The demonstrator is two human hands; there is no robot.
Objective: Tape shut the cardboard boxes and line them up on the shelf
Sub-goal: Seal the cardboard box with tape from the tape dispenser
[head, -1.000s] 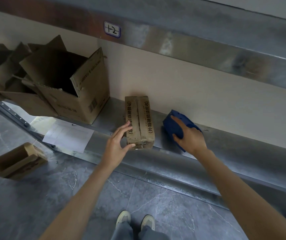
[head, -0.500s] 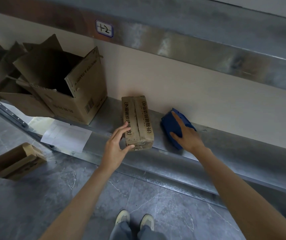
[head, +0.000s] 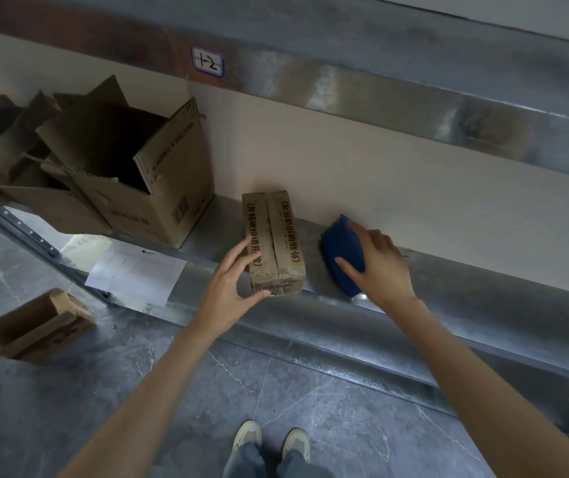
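Head cam: small closed cardboard box (head: 273, 241) lies on the metal shelf (head: 448, 291), flaps meeting along the top seam. Left hand (head: 233, 288) touches its near-left corner, fingers spread, thumb on the front. Right hand (head: 377, 262) rests on a blue tape dispenser (head: 340, 251) just right of it, fingers loosely apart. Big open carton (head: 145, 174) w/ flaps up sits to the left, inside too dark to tell.
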